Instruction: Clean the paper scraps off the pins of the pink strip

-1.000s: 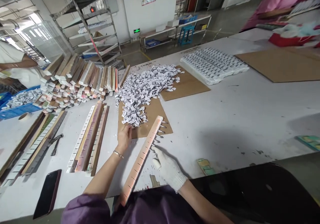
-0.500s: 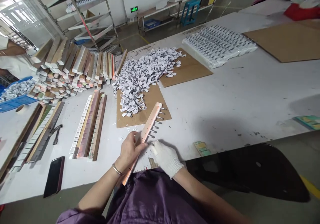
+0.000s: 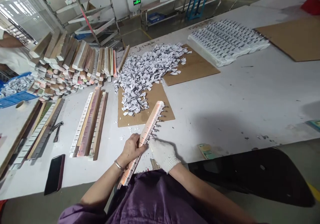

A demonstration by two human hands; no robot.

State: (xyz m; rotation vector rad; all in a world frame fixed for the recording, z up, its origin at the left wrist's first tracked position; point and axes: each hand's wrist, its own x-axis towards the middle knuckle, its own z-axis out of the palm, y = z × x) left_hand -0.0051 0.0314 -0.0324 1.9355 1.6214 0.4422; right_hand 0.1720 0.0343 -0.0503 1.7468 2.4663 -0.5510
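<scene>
"Holding what in the left hand (image 3: 131, 147)?"

"Gripping a slotted orange-and-white bar (image 3: 150, 124) partway along, closing bare fingers in from its left side and laying the thumb across the slotted face."

"And doing what with the right hand (image 3: 163, 154)?"

"Wearing a white knitted glove there, and curling the fingers close against the bar's right edge, just below a row of thin metal pins (image 3: 160, 115)."

"Pinching anything between those fingertips?"

"Not being able to tell; seeing mostly the back of the glove."

"Finding the bar where, exactly?"

"Slanting it away from the body, starting by the front edge of the white table (image 3: 205, 117) and ending over a cardboard sheet (image 3: 157, 95). Not being able to tell whether touching the cardboard at that end."

"Looking at what beyond?"

"Seeing a heap of small white pieces (image 3: 150, 67), spilling across to a second sheet (image 3: 200, 67). Finding, to the right of that, a pale slab studded with rows of small pieces (image 3: 227, 42)."

"And noticing what on the left?"

"Spotting three or so spare bars (image 3: 88, 127) lying side by side, then a metal hand tool (image 3: 57, 129), a dark phone (image 3: 54, 174) near the front edge, and a big stack of wooden bars (image 3: 67, 61) farther back."
</scene>
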